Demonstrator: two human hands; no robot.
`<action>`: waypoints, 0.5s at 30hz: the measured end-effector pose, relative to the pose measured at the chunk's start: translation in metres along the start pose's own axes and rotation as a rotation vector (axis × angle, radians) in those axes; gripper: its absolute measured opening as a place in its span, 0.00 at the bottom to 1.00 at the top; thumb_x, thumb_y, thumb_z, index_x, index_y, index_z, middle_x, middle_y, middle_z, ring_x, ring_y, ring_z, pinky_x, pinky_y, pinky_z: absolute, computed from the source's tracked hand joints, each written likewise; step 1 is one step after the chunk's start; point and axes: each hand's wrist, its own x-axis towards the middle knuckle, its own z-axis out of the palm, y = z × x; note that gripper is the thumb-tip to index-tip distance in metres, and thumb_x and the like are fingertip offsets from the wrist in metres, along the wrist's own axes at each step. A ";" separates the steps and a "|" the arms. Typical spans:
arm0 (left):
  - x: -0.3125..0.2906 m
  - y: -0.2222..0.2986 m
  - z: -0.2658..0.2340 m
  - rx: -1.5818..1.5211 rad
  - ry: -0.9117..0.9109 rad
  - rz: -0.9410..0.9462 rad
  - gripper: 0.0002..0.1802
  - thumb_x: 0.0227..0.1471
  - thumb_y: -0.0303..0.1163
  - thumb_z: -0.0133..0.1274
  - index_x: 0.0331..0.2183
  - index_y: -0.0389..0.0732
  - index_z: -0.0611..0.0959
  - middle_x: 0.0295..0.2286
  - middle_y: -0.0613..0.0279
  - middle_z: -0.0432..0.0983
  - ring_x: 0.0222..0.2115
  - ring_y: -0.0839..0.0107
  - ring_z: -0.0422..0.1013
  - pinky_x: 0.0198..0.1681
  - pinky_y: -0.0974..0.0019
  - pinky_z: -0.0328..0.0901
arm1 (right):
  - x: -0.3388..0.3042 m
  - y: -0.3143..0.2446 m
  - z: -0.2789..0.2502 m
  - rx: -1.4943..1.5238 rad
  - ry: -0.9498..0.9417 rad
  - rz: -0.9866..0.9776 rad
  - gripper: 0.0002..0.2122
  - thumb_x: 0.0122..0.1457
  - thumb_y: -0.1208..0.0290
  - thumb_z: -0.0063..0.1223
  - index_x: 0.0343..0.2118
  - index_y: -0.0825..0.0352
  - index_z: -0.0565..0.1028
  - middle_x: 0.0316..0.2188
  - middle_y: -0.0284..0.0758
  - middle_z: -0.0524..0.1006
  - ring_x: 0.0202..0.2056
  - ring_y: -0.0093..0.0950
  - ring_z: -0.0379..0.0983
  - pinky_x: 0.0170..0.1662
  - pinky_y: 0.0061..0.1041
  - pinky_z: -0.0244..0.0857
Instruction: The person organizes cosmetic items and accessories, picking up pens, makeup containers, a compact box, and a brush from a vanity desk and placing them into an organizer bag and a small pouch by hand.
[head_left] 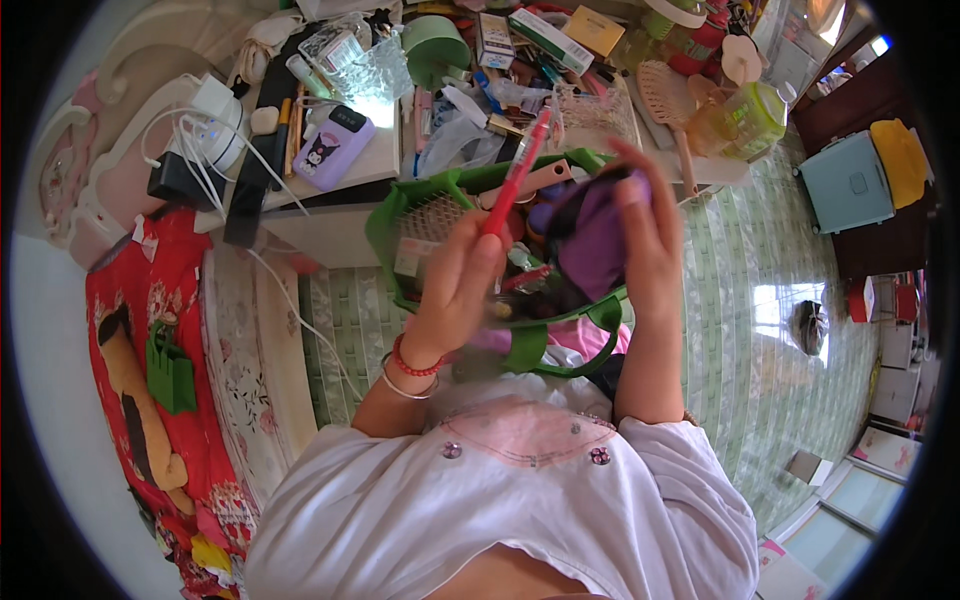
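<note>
My left hand (462,275) is closed around a slim red pen (516,180), which points up and away from me. My right hand (652,235), blurred by motion, grips a purple item with black parts (598,240); it looks soft like a pouch, though its exact kind is unclear. Both hands are over an open green bag (383,232) with loop handles, close to my body. Inside the bag lie a white mesh-like piece, a pink tube-shaped item (540,180) and several small things that I cannot make out, partly hidden by my hands.
Beyond the bag, a crowded white table holds small boxes, a green roll-like object (435,50), a purple power bank (335,147), a hairbrush (667,95) and a yellow-green bottle (750,120). White cables hang at the left, beside a red-covered bed (150,300). A light-blue suitcase (848,180) stands right.
</note>
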 end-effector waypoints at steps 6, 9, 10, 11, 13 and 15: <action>-0.001 0.002 0.028 0.353 -0.054 0.191 0.12 0.51 0.31 0.35 0.35 0.34 0.67 0.24 0.43 0.68 0.27 0.45 0.64 0.25 0.56 0.58 | -0.011 -0.002 0.033 0.480 0.100 0.040 0.15 0.53 0.75 0.43 0.44 0.70 0.61 0.35 0.30 0.68 0.36 0.16 0.62 0.41 0.15 0.56; -0.001 0.006 0.026 0.300 -0.137 0.129 0.14 0.52 0.35 0.36 0.35 0.34 0.67 0.19 0.52 0.68 0.19 0.57 0.66 0.21 0.64 0.57 | -0.008 -0.007 0.025 0.596 0.229 0.074 0.15 0.54 0.74 0.41 0.45 0.72 0.61 0.36 0.34 0.69 0.36 0.18 0.66 0.38 0.17 0.61; -0.001 0.010 0.025 0.298 -0.137 0.127 0.14 0.52 0.35 0.36 0.35 0.34 0.67 0.19 0.52 0.68 0.19 0.57 0.66 0.21 0.64 0.57 | -0.004 -0.005 0.022 0.596 0.235 0.000 0.13 0.54 0.73 0.41 0.42 0.72 0.63 0.33 0.33 0.70 0.33 0.18 0.67 0.36 0.15 0.62; -0.001 0.017 0.024 0.114 -0.233 -0.046 0.15 0.53 0.33 0.34 0.39 0.33 0.65 0.18 0.60 0.64 0.17 0.69 0.59 0.19 0.71 0.54 | -0.004 -0.005 0.021 0.595 0.236 -0.001 0.13 0.54 0.73 0.41 0.42 0.72 0.63 0.33 0.33 0.70 0.33 0.18 0.67 0.36 0.15 0.62; -0.001 0.019 0.020 -0.072 -0.327 -0.217 0.17 0.53 0.30 0.33 0.44 0.32 0.63 0.17 0.67 0.60 0.14 0.81 0.53 0.17 0.79 0.50 | -0.006 -0.006 0.019 0.673 0.288 -0.035 0.13 0.54 0.72 0.41 0.41 0.72 0.64 0.32 0.33 0.71 0.33 0.19 0.67 0.36 0.16 0.63; -0.003 0.014 0.015 -0.174 -0.458 -0.200 0.18 0.55 0.35 0.31 0.44 0.33 0.62 0.15 0.72 0.54 0.14 0.85 0.46 0.16 0.81 0.43 | -0.004 -0.009 0.014 0.655 0.331 -0.076 0.12 0.55 0.72 0.40 0.40 0.73 0.66 0.33 0.36 0.71 0.35 0.22 0.68 0.38 0.18 0.63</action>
